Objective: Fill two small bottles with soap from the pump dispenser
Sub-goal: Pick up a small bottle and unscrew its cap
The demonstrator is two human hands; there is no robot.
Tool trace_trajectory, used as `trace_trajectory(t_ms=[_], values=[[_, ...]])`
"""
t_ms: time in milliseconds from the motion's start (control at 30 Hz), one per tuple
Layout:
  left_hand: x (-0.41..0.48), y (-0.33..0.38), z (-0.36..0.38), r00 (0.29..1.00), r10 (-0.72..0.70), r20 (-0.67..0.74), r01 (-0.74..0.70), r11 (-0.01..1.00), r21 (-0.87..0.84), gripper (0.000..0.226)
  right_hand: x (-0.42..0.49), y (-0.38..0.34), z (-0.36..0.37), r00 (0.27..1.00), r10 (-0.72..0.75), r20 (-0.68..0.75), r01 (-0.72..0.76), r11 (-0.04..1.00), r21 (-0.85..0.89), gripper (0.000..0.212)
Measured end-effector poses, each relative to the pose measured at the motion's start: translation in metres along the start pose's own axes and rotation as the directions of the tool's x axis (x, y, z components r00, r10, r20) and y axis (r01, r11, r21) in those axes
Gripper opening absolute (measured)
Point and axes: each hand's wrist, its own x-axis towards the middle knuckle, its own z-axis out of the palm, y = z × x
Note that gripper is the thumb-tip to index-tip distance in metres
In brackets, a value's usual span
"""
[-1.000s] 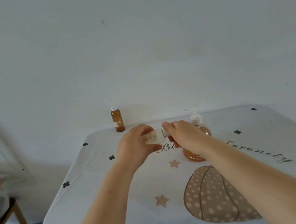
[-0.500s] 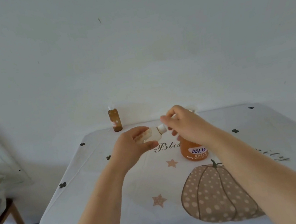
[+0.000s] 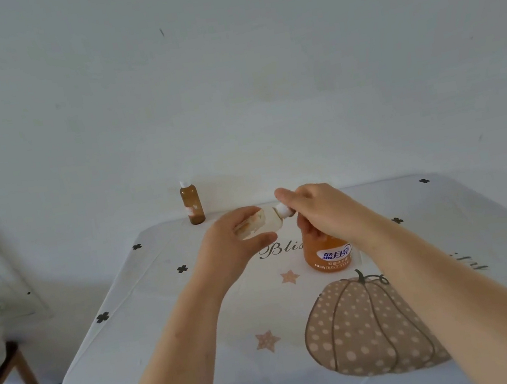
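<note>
Small bottle (image 3: 260, 224) near-level, neck rightward, in left hand (image 3: 231, 248) grip; cap (image 3: 282, 210) in right hand (image 3: 321, 211) grip.

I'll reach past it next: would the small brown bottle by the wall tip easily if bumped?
Probably yes: the brown bottle stands tall and narrow on a tablecloth. It looks full, so likely steadier than empty. Round, so it may roll once down.

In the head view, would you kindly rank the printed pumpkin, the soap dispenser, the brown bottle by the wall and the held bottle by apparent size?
1. printed pumpkin
2. soap dispenser, partly hidden
3. brown bottle and held bottle look alike; the held one is nearer and partly covered.
</note>
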Motion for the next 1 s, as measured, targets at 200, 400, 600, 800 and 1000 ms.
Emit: trace_trajectory(t_ms=[200, 400, 600, 800, 1000], values=[[0.002, 0.001, -0.001, 1.0, -0.01, -0.001, 0.01, 1.0, -0.003, 0.046, -0.003, 0.004, -0.006, 0.989, -0.139, 0.041, 0.136, 0.989, 0.057, 0.015], [0.001, 0.004, 0.004, 0.999, 0.039, 0.002, -0.039, 0.999, 0.034, 0.046, -0.002, 0.003, -0.004, 0.996, -0.061, -0.06, 0.065, 0.996, 0.062, 0.024], [0.0, -0.002, 0.001, 1.0, -0.004, 0.007, 0.004, 1.0, 0.0, 0.048, -0.006, 0.005, -0.009, 0.993, -0.114, 0.016, 0.111, 0.986, 0.128, 0.023], [-0.001, 0.002, 0.008, 1.0, 0.011, 0.022, -0.012, 0.999, 0.038, 0.052, -0.007, 0.008, -0.006, 0.996, -0.066, -0.065, 0.072, 0.993, 0.092, 0.016], [0.0, -0.002, 0.017, 0.999, -0.009, 0.038, 0.009, 1.0, 0.004, 0.042, -0.013, 0.011, -0.011, 0.988, -0.097, -0.117, 0.115, 0.982, 0.153, 0.01]])
